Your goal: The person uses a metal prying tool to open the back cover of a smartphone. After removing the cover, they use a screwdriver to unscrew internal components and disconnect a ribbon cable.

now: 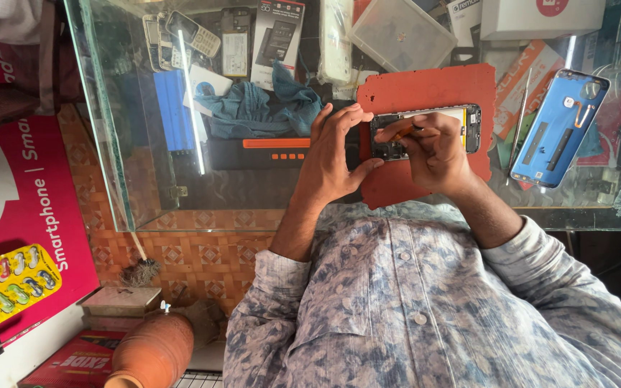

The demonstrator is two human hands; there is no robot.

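Pressure should stay light: left hand (pixel 336 154) steadies the opened black smartphone (pixel 425 129) on the red mat (pixel 425 90), right hand (pixel 433 147) pinching an orange-handled tool (pixel 399 132) (tip hidden).

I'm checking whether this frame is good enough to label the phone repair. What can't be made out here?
Head view, the only one:
- Tip of the orange tool: hidden behind the right hand.
- Left end of the opened phone: covered by the left hand and right hand.
- Parts inside the phone: too small.
- White box: cut off by the top edge.
- Items under the glass counter: veiled by reflections.
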